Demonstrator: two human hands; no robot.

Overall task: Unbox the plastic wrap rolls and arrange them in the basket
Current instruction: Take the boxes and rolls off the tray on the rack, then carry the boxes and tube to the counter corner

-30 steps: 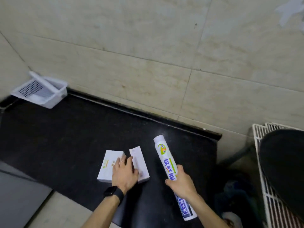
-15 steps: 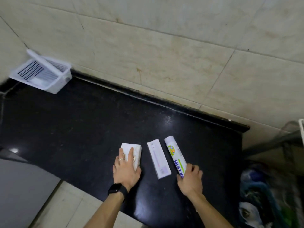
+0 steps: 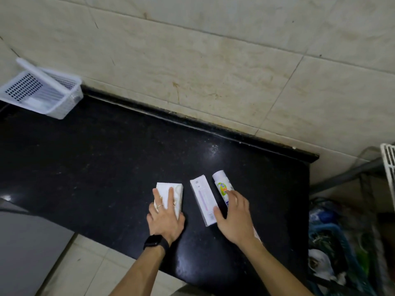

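Note:
A white plastic wrap roll [image 3: 221, 183] with a green and blue label lies on the black counter [image 3: 96, 167]. My right hand [image 3: 235, 218] lies over its middle, fingers draped across it and thumb on its left side. Just left of the roll lies a narrow white box [image 3: 202, 199], touching my thumb. Further left, my left hand [image 3: 165, 218] rests with straight fingers on a wider white box [image 3: 176, 192]. The white perforated basket [image 3: 70, 97] stands at the far left against the wall, with a long white roll [image 3: 36, 70] leaning in it.
The counter ends on the right near a gap full of floor clutter [image 3: 333, 242]. A white wire rack [image 3: 389, 161] pokes in at the right edge. A grey cabinet face [image 3: 25, 248] and tiled floor lie below the counter's front edge.
My right hand has lowered the roll onto the counter beside the narrow box. My left hand has slid the wider box left, apart from the narrow one.

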